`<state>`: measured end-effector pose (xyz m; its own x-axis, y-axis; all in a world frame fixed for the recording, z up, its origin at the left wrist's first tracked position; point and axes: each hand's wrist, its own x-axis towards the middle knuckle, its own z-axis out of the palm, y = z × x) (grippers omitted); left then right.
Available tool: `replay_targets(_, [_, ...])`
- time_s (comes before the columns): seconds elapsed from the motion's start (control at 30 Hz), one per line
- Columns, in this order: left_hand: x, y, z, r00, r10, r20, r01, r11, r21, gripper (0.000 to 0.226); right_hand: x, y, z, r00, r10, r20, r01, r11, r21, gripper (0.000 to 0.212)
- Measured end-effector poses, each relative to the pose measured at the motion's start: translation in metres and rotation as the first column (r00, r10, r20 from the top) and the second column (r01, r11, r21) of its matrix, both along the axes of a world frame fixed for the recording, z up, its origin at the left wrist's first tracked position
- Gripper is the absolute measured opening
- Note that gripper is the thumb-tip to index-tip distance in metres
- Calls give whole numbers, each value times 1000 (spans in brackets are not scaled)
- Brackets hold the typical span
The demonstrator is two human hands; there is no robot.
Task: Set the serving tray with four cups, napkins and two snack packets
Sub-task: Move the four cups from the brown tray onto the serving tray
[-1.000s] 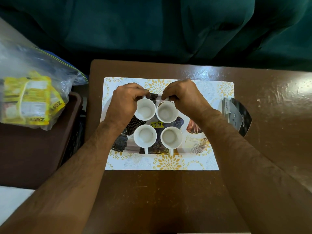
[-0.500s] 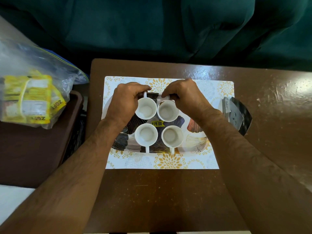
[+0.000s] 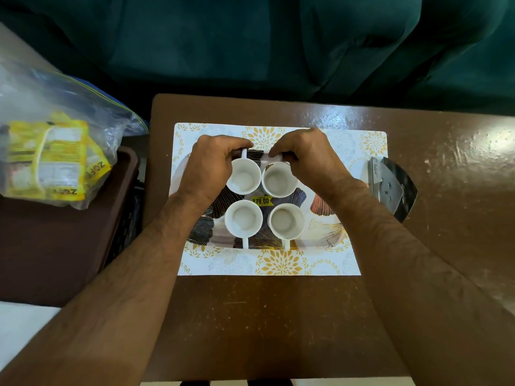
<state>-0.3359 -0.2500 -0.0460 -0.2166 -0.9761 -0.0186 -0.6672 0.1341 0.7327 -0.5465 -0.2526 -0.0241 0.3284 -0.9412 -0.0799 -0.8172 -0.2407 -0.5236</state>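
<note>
A dark brown table (image 3: 278, 316) with a glossy, speckled top fills the lower middle of the view, its right half catching a pale glare; behind its far edge hangs dark green fabric (image 3: 250, 37), draped in folds; a white placemat (image 3: 278, 263) printed with yellow flowers lies on the table's far half, and the serving tray (image 3: 326, 215), patterned with dark and coppery fan leaves, sits on the placemat; four white cups stand on the tray in a two-by-two cluster, with a yellow price sticker (image 3: 261, 201) showing between them; the near-left cup (image 3: 243, 218) and near-right cup (image 3: 287, 221) point their handles to the near edge; the left hand (image 3: 211, 168) pinches the handle of the far-left cup (image 3: 243, 175), and the right hand (image 3: 309, 160) has its fingers curled on the handle of the far-right cup (image 3: 278, 179); the two far cups touch at their rims; a dark, shiny folded object (image 3: 393, 188) lies at the placemat's right edge, what it is I cannot tell; left of the table stands a dark brown crate (image 3: 55, 240), and on its far side rests a clear plastic bag (image 3: 41, 107) holding yellow snack packets (image 3: 50, 162).
</note>
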Motion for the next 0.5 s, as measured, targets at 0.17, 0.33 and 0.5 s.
replay_targets(0.17, [0, 0, 1, 1000, 6, -1, -6, 1000, 24, 44, -1, -1, 0, 1000, -4, -15, 4, 1000, 5, 34])
replay_targets(0.33, [0, 1, 3, 1000, 5, 2, -5, 1000, 24, 44, -3, -1, 0, 1000, -6, -20, 6, 1000, 4, 34])
replay_targets(0.5, [0, 1, 4, 1000, 9, 14, -9, 1000, 20, 43, -2, -1, -1, 1000, 8, -27, -8, 1000, -4, 36])
